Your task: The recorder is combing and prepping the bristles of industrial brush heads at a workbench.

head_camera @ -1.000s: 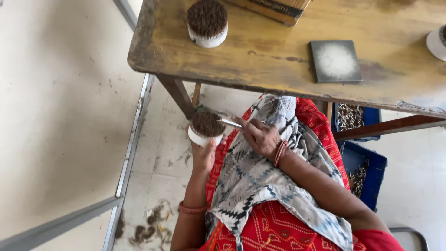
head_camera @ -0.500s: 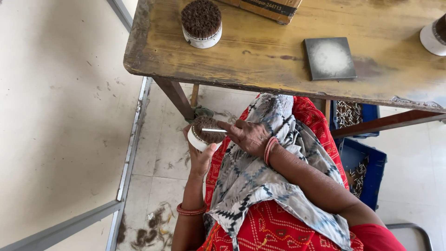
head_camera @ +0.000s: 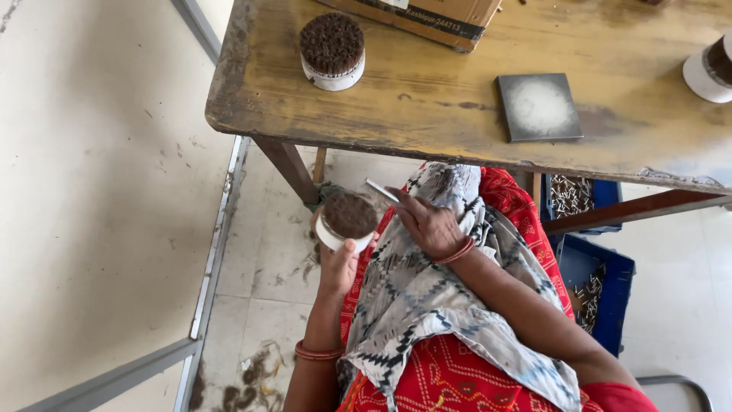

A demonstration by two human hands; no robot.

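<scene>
1. The left hand [head_camera: 338,263] rises from the lap with the forearm nearly upright and a red bangle at the wrist; its grip is closed around a round white-based brush [head_camera: 348,221], bristle face turned up, held below the counter's near edge and above the floor.
2. The right hand [head_camera: 431,225] reaches across a patterned grey-and-white cloth [head_camera: 415,297] draped over the lap, wrist bent and knuckles up; its grip pinches a thin metal blade [head_camera: 381,190], whose tip angles up and to the left, just beside the brush's bristles. Whether the blade touches them cannot be told.
3. The right forearm runs diagonally from the lower right of the head view, with red bangles at the wrist.
4. On the worn wooden counter [head_camera: 427,114], a second round brush [head_camera: 332,50] stands bristles up near the left corner, a dark square pad [head_camera: 539,107] lies towards the middle, and a cardboard box [head_camera: 427,17] sits at the far edge.
5. A third white-based brush [head_camera: 709,70] shows at the right edge of the counter.
6. Blue bins [head_camera: 602,275] holding small metal pieces sit under the counter, to the right.
7. Dark fibre clippings [head_camera: 252,378] litter the floor beside the left arm.
</scene>
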